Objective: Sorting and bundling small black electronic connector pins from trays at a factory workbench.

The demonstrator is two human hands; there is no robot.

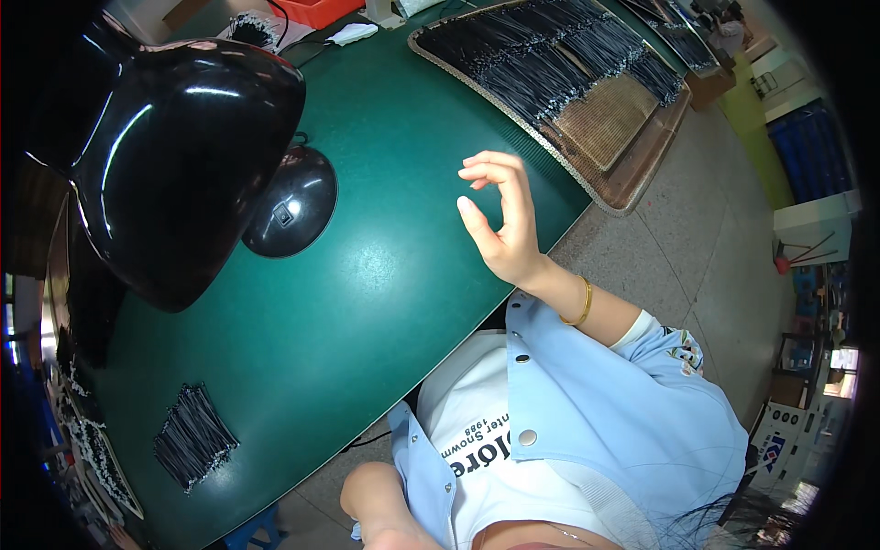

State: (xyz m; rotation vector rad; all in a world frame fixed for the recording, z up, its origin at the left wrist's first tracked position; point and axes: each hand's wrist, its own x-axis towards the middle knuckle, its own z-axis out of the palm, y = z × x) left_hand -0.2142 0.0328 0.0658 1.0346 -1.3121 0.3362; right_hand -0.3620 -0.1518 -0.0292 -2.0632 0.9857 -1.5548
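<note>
My right hand (502, 220) is raised over the right edge of the dark green table (385, 275). Its thumb and fingers are apart and curved, and nothing shows between them. A gold bangle sits on that wrist. Beyond the hand lies a long woven tray (616, 124) covered with rows of thin black wires (550, 60). My left hand is out of sight; only a bare bent arm (376, 500) shows at the lower edge, beside my light blue jacket.
A glossy black lamp head (174, 156) hangs over the table's left part, its round base (289, 202) beside it. A small bundle of black wires (192, 438) lies near the front left. An orange bin (316, 9) and white cloth (353, 34) sit at the back.
</note>
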